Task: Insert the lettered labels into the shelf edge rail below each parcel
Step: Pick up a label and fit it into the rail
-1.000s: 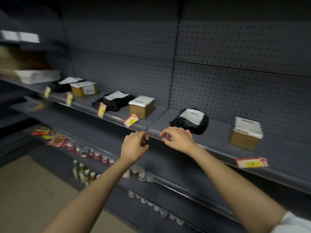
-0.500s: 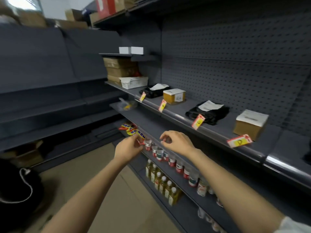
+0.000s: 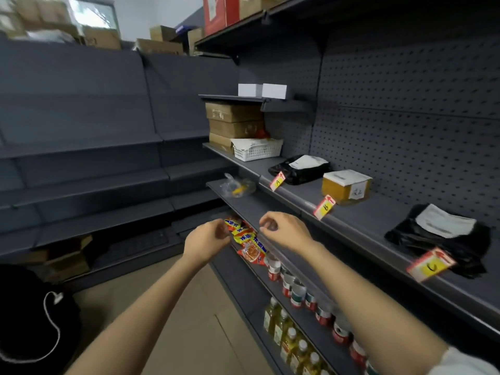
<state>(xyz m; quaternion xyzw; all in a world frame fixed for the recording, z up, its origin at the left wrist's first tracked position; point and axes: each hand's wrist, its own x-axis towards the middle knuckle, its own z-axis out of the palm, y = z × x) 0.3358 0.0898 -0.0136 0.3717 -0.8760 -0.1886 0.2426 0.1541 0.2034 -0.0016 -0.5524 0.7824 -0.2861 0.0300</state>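
Both of your bare arms reach forward in front of a dark grey shop shelf. Your left hand (image 3: 207,240) is loosely curled with fingertips drawn together, and your right hand (image 3: 284,230) is curled the same way, thumb near forefinger; whether either pinches anything is too small to tell. The hands are close together but apart, level with a lower shelf holding orange snack packets (image 3: 247,240). The shelf edge rail (image 3: 359,238) runs diagonally to your right, above your hands. Three red-and-yellow labels already sit in it: label A (image 3: 278,181) below a black bag parcel (image 3: 299,169), label B (image 3: 324,207) below a brown box parcel (image 3: 346,185), and label C (image 3: 430,264) below a second black bag parcel (image 3: 443,239). A white basket (image 3: 257,150) stands at the shelf's far end. Bottles (image 3: 289,334) fill the lowest shelves.
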